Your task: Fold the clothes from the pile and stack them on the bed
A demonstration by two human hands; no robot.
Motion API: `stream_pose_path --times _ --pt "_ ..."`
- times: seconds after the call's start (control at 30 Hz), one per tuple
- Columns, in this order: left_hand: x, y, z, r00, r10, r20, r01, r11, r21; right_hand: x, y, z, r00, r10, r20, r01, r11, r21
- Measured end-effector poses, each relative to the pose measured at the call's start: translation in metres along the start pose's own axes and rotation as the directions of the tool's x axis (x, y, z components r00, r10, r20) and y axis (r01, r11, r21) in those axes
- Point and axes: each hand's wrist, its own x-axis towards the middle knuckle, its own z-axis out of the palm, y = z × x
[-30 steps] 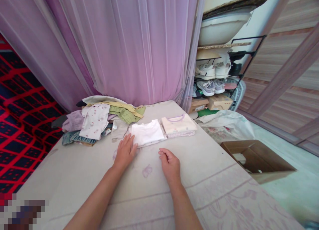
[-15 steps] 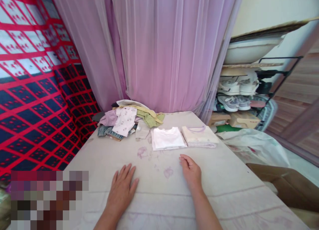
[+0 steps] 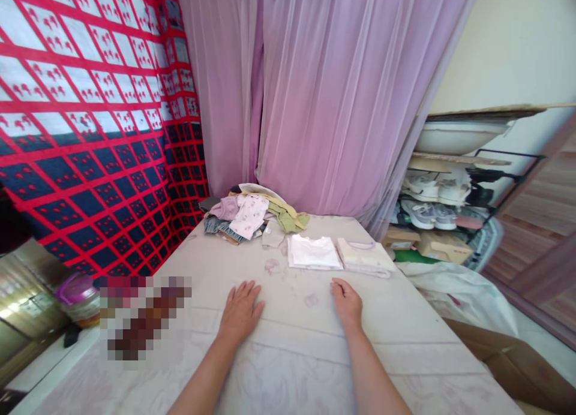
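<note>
My left hand [image 3: 242, 309] lies flat, palm down, on the pale cloth-covered table [image 3: 288, 355], holding nothing. My right hand [image 3: 347, 301] rests on the same cloth with fingers loosely curled, holding nothing. Just beyond the hands lie two folded garments side by side: a white one [image 3: 314, 252] and a cream one with lilac trim [image 3: 365, 256]. At the table's far left corner is a heap of unfolded clothes [image 3: 252, 214] in pink, green, denim and print.
A pink curtain [image 3: 333, 103] hangs behind the table; a red and navy patterned cloth [image 3: 81, 133] covers the left wall. A shoe rack [image 3: 450, 199] and boxes stand at the right, with a brown cardboard box [image 3: 513, 361] and plastic sheet [image 3: 450, 277] on the floor.
My left hand has come back from the white folded garment's edge and now lies flat nearer me. The view has tilted up and turned left, showing more of the red patterned wall.
</note>
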Motion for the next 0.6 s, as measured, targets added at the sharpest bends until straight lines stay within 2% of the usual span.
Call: stream_pose_path --times 0.2,0.3,0.4,0.5,0.6 --pt "-0.001 -0.001 0.001 1.0 0.0 -0.013 0.0 0.999 -0.038 0.001 0.0 -0.012 0.981 -0.149 0.12 0.151 0.989 -0.007" --pt "0.0 -0.001 0.002 1.0 -0.006 -0.012 0.005 0.998 -0.059 -0.009 0.0 -0.018 0.953 -0.25 0.17 0.254 0.967 -0.004" --pt "0.001 -0.002 0.003 1.0 -0.01 -0.011 0.009 0.996 -0.085 -0.019 0.001 -0.02 0.917 -0.343 0.203 0.363 0.929 -0.069" --pt "0.001 -0.006 0.003 0.999 -0.015 -0.04 0.011 0.993 -0.115 -0.017 0.001 -0.025 0.9 -0.348 0.262 0.392 0.909 -0.139" --pt "0.008 -0.006 -0.006 0.997 -0.021 -0.075 0.01 0.989 -0.144 -0.002 -0.005 -0.036 0.916 -0.29 0.277 0.365 0.887 -0.282"
